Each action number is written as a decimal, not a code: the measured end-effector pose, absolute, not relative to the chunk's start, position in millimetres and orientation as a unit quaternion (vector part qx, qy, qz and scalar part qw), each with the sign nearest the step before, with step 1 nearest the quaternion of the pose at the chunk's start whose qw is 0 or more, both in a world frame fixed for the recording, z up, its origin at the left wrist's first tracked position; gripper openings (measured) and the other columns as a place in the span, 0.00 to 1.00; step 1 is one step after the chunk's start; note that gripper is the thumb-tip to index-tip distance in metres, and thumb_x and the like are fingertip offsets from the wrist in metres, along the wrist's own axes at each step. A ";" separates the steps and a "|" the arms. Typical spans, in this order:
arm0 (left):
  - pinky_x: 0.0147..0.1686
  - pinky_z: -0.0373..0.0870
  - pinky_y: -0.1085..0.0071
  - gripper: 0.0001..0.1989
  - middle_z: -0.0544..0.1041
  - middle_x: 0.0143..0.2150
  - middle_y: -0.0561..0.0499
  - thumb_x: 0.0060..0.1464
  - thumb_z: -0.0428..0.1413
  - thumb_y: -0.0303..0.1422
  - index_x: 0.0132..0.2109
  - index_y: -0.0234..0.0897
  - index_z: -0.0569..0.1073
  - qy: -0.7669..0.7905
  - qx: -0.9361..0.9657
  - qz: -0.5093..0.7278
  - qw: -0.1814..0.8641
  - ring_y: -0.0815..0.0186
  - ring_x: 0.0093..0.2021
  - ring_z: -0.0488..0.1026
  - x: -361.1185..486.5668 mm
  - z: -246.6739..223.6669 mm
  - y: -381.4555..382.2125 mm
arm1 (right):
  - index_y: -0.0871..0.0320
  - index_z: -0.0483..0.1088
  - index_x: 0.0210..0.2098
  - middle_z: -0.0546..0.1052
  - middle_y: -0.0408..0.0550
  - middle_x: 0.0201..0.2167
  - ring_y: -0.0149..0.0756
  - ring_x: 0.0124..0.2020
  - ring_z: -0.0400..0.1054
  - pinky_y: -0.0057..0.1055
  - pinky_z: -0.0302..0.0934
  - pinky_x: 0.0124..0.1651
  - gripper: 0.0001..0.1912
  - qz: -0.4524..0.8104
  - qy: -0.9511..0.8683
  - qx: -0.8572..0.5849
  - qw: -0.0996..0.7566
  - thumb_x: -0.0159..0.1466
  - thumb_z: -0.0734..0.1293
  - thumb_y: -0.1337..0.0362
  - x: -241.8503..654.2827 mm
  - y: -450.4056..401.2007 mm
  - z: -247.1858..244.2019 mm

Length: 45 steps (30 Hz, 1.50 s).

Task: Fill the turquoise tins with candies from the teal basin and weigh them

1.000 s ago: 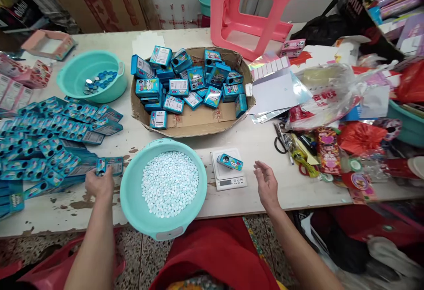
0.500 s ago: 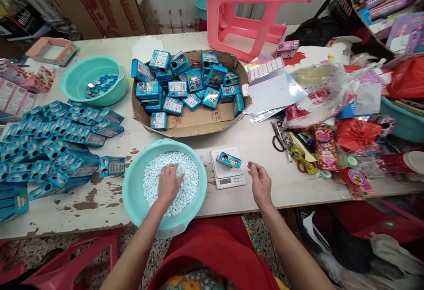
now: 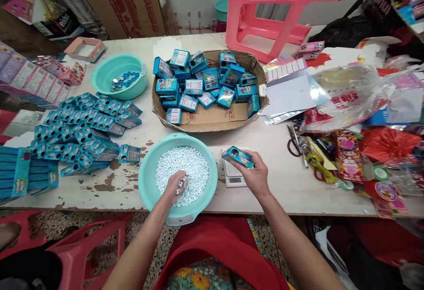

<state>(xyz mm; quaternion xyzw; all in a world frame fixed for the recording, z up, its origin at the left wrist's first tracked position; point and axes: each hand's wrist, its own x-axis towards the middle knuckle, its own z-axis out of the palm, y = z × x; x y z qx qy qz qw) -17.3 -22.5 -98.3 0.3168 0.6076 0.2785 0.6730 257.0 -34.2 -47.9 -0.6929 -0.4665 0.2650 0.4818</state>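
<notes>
My left hand [image 3: 175, 187] is in the turquoise basin [image 3: 145, 179], its fingers curled round a few of the small pale candies [image 3: 188, 162] that cover the basin's bottom. Some candies show between the fingers. My right hand [image 3: 255, 176] grips a small blue candy box [image 3: 239, 156] by its right end. A round dark hole shows in the box's upper side. The box is above the white kitchen scale [image 3: 234, 179], whose plate is partly hidden beneath the box and hand.
Behind the basin, a cardboard tray [image 3: 212, 126] holds several blue boxes. More blue boxes [image 3: 89, 126] stand in rows at left, below a second basin [image 3: 96, 76] with blue and silvery round pieces. Scissors [image 3: 294, 142], plastic bags [image 3: 338, 100] and a pink stool [image 3: 235, 25] are rightward.
My right hand has closed on the box and lifted it from the scale. My left hand's fingers have curled round candies. The view has shifted left.
</notes>
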 end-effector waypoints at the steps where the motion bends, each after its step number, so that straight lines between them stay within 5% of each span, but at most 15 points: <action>1: 0.15 0.50 0.78 0.16 0.68 0.22 0.53 0.49 0.55 0.46 0.32 0.36 0.67 0.578 0.241 0.313 0.714 0.73 0.17 0.61 -18.1 -91.1 -17.9 | 0.52 0.69 0.44 0.72 0.46 0.39 0.39 0.42 0.67 0.36 0.63 0.45 0.20 0.275 -0.494 -0.674 0.476 0.53 0.72 0.55 248.9 -36.6 -37.5; 7: 0.13 0.46 0.79 0.18 0.58 0.15 0.58 0.52 0.53 0.42 0.22 0.36 0.59 0.455 0.130 0.486 0.735 0.77 0.13 0.52 11.0 -24.9 1.5 | 0.51 0.68 0.46 0.73 0.48 0.38 0.42 0.41 0.67 0.37 0.62 0.43 0.18 0.297 -0.644 -0.609 0.356 0.56 0.70 0.60 188.2 -49.8 -18.7; 12: 0.23 0.61 0.75 0.19 0.60 0.20 0.55 0.55 0.54 0.37 0.20 0.36 0.58 0.435 0.177 0.598 0.649 0.74 0.21 0.62 40.0 7.2 4.3 | 0.52 0.69 0.44 0.73 0.48 0.37 0.43 0.40 0.66 0.37 0.61 0.40 0.17 0.268 -0.698 -0.605 0.275 0.55 0.71 0.63 159.5 -50.6 -28.4; 21: 0.18 0.51 0.75 0.23 0.51 0.20 0.57 0.56 0.53 0.43 0.20 0.36 0.55 0.464 0.215 0.618 0.597 0.75 0.19 0.52 43.8 9.6 10.5 | 0.50 0.68 0.44 0.73 0.47 0.36 0.44 0.40 0.67 0.37 0.60 0.41 0.18 0.265 -0.683 -0.616 0.289 0.54 0.72 0.63 156.9 -42.5 -26.6; 30: 0.19 0.54 0.76 0.21 0.54 0.20 0.57 0.55 0.53 0.42 0.21 0.36 0.56 0.478 0.230 0.615 0.584 0.75 0.20 0.55 52.0 6.2 21.7 | 0.51 0.69 0.44 0.73 0.46 0.36 0.44 0.40 0.66 0.37 0.61 0.42 0.20 0.270 -0.684 -0.618 0.279 0.52 0.73 0.64 162.3 -30.7 -26.1; 37: 0.13 0.45 0.77 0.23 0.50 0.18 0.59 0.55 0.52 0.45 0.21 0.37 0.54 0.480 0.213 0.577 0.626 0.77 0.15 0.47 38.8 3.5 36.3 | 0.52 0.69 0.43 0.73 0.46 0.36 0.43 0.40 0.67 0.37 0.62 0.42 0.20 0.301 -0.664 -0.615 0.299 0.52 0.74 0.64 169.7 -23.2 -19.4; 39: 0.15 0.51 0.77 0.22 0.57 0.19 0.57 0.55 0.51 0.46 0.21 0.37 0.57 0.534 0.303 0.526 0.588 0.75 0.16 0.53 24.0 -6.3 33.0 | 0.52 0.68 0.44 0.73 0.46 0.37 0.42 0.40 0.67 0.36 0.62 0.41 0.19 0.325 -0.644 -0.606 0.335 0.53 0.73 0.63 180.1 -25.2 -12.6; 42: 0.29 0.66 0.71 0.14 0.73 0.32 0.48 0.49 0.56 0.44 0.26 0.37 0.69 0.629 0.534 0.316 0.468 0.64 0.34 0.70 -4.0 -22.9 26.5 | 0.52 0.67 0.45 0.72 0.46 0.38 0.38 0.40 0.67 0.33 0.63 0.41 0.17 0.345 -0.600 -0.611 0.385 0.57 0.71 0.62 208.2 -33.0 -5.7; 45: 0.45 0.67 0.63 0.13 0.75 0.45 0.48 0.49 0.56 0.42 0.39 0.41 0.74 0.629 0.673 0.176 0.347 0.57 0.48 0.69 -20.1 -27.2 41.3 | 0.52 0.67 0.44 0.72 0.46 0.39 0.37 0.40 0.67 0.32 0.63 0.41 0.14 0.307 -0.557 -0.656 0.406 0.59 0.69 0.60 245.2 -41.3 -15.7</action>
